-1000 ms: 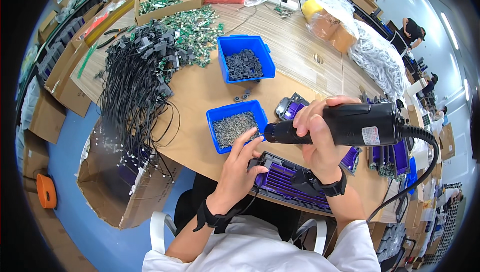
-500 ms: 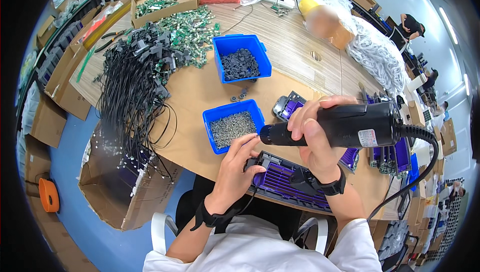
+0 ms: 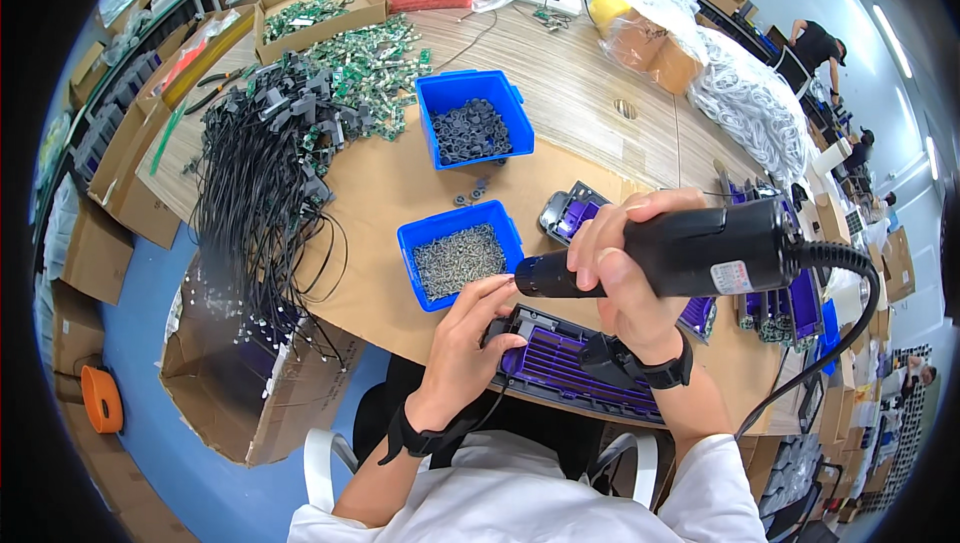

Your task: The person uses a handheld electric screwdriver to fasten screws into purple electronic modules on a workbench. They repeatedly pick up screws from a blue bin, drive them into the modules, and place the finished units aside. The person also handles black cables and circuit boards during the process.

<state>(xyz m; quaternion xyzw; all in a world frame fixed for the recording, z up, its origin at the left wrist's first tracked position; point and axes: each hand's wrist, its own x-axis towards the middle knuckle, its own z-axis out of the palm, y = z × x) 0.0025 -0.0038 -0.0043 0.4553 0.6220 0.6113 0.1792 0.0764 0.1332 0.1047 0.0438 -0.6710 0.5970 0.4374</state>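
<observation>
One purple-and-black slatted housing (image 3: 555,358) lies at the near edge of a table (image 3: 560,53). Above it, the right hand (image 3: 632,283) grips a black corded power tool (image 3: 690,251), held nearly level, nose pointing left. The left hand (image 3: 460,343) curves with fingertips (image 3: 503,288) at that nose, thumb over the housing's left end; I cannot tell whether it pinches anything. Just beyond sits a blue bin (image 3: 505,232) of small metal parts (image 3: 460,261).

Head-worn fisheye, downward over worktable (image 3: 560,73)
</observation>
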